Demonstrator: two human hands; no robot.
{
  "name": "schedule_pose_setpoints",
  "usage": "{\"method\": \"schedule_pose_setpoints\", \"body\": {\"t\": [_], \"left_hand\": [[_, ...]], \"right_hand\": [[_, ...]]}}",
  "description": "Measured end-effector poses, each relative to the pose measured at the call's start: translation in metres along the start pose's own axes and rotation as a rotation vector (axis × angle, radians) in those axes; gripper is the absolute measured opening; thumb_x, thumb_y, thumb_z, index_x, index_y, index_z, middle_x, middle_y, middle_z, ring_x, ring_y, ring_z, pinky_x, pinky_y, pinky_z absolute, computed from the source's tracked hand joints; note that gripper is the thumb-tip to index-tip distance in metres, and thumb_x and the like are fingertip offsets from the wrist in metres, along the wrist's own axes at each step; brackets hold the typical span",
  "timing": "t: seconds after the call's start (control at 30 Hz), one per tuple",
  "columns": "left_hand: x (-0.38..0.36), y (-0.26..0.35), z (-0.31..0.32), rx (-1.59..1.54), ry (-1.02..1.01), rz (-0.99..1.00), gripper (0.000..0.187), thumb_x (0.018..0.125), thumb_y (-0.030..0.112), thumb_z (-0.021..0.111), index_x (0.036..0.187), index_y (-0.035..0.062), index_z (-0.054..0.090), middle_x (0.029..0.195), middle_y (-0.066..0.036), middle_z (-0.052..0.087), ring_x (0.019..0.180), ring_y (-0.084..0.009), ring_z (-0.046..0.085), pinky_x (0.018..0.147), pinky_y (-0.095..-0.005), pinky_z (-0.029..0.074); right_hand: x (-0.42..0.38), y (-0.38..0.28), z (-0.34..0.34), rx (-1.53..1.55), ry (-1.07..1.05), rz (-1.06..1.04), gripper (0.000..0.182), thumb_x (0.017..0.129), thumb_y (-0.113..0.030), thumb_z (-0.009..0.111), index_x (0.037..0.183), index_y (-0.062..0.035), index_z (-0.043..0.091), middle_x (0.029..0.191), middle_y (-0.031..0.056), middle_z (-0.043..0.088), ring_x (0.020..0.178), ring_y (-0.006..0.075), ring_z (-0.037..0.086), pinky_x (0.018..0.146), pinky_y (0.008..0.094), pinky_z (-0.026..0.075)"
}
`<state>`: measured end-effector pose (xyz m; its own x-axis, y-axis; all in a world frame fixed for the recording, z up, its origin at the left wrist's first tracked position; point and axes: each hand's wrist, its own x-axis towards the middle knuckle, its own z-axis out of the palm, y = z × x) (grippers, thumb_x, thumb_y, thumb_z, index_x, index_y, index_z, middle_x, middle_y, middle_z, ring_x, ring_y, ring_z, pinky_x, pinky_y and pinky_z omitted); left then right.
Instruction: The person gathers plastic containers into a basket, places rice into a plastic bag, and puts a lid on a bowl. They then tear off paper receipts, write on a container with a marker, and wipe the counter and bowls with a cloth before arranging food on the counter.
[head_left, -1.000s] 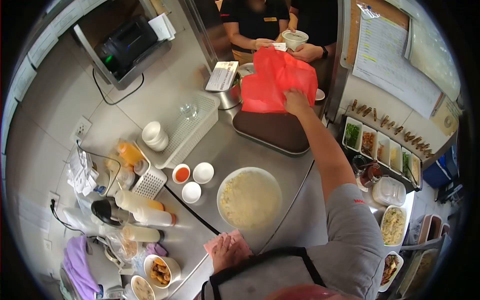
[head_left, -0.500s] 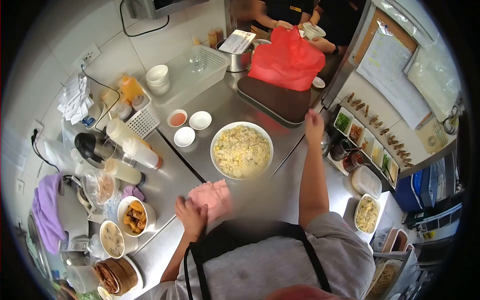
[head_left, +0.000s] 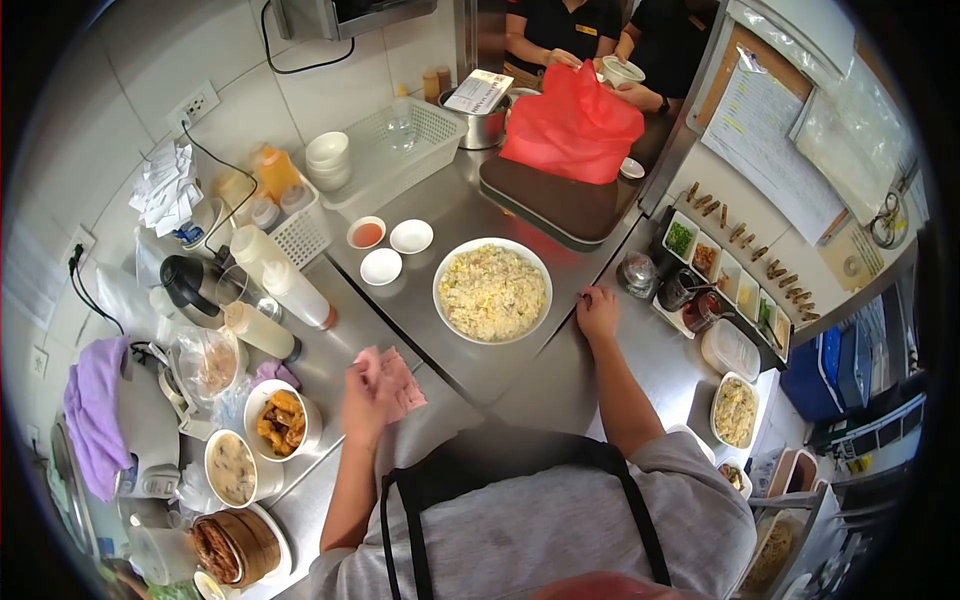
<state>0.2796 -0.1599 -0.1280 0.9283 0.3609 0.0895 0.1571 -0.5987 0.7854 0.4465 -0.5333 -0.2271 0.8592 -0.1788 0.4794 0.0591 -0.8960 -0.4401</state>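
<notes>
A crumpled pink cloth (head_left: pixel 405 388) lies on the steel counter with one side bunched up in my left hand (head_left: pixel 366 398), whose fingers are closed on it. My right hand (head_left: pixel 598 313) rests at the counter's right part with curled fingers and nothing visible in them. Between the two hands, a little farther off, stands a white bowl (head_left: pixel 548 313) heaped with fried rice (head_left: pixel 492 292). Three small white dishes are grouped left of the bowl; one dish (head_left: pixel 367 233) holds a reddish sauce.
Squeeze bottles (head_left: pixel 295 295), a tub of fried pieces (head_left: pixel 282 422), a soup tub (head_left: pixel 232 468) and a bamboo steamer (head_left: pixel 238 550) line the left. Behind sits a red bag (head_left: pixel 575 125) on a brown tray (head_left: pixel 555 205). Condiment containers (head_left: pixel 728 278) stand right. Two people work beyond.
My left hand has shifted left and gathered up part of the pink cloth, which moved with it. My right hand has come back toward me from beside the brown tray.
</notes>
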Motion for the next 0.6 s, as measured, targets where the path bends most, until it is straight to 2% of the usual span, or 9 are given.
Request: {"method": "schedule_pose_setpoints", "body": {"t": [0.07,0.13,0.17,0.27,0.6], "left_hand": [[0.003,0.000,0.018,0.147,-0.083,0.223,0.046,0.067,0.021,0.058,0.106,0.0035,0.040,0.108,-0.023,0.044,0.098,-0.0338,0.045,0.078,-0.0412,0.037],[-0.020,-0.012,0.045,0.505,-0.074,0.375,0.052,0.068,0.026,0.057,0.112,0.0046,0.038,0.116,-0.022,0.037,0.108,-0.0364,0.034,0.085,-0.0466,0.029],[-0.009,-0.013,0.055,0.683,-0.029,0.463,0.055,0.068,0.028,0.057,0.114,0.0052,0.038,0.120,-0.021,0.033,0.113,-0.0377,0.028,0.089,-0.0493,0.025],[-0.010,-0.023,0.064,0.681,-0.151,0.334,0.058,0.068,0.033,0.055,0.119,0.0118,0.036,0.131,-0.017,0.016,0.120,-0.0385,0.010,0.092,-0.0532,0.016],[0.006,-0.036,0.050,0.661,0.020,0.294,0.048,0.070,0.024,0.053,0.114,0.0127,0.042,0.126,-0.015,0.028,0.117,-0.0367,0.022,0.091,-0.0501,0.024]], "right_hand": [[-0.001,-0.005,-0.003,-0.035,-0.040,0.038,0.018,0.067,-0.018,0.055,0.084,-0.0116,0.056,0.088,0.0098,0.052,0.087,0.0278,0.046,0.075,0.0389,0.038],[-0.017,0.010,0.001,-0.068,-0.083,-0.014,0.018,0.066,-0.018,0.056,0.083,-0.0126,0.057,0.090,0.0087,0.052,0.089,0.0275,0.045,0.077,0.0387,0.037],[0.003,0.006,0.008,-0.071,-0.070,-0.060,0.018,0.066,-0.018,0.056,0.083,-0.0131,0.057,0.092,0.0082,0.051,0.090,0.0274,0.045,0.077,0.0386,0.036],[0.001,-0.005,-0.001,-0.069,-0.096,0.046,0.018,0.066,-0.018,0.055,0.083,-0.0139,0.057,0.094,0.0079,0.050,0.091,0.0273,0.044,0.078,0.0380,0.036],[0.001,-0.002,0.002,-0.081,-0.085,0.036,0.019,0.066,-0.017,0.053,0.084,-0.0152,0.057,0.095,0.0060,0.050,0.091,0.0266,0.045,0.077,0.0392,0.036]]}}
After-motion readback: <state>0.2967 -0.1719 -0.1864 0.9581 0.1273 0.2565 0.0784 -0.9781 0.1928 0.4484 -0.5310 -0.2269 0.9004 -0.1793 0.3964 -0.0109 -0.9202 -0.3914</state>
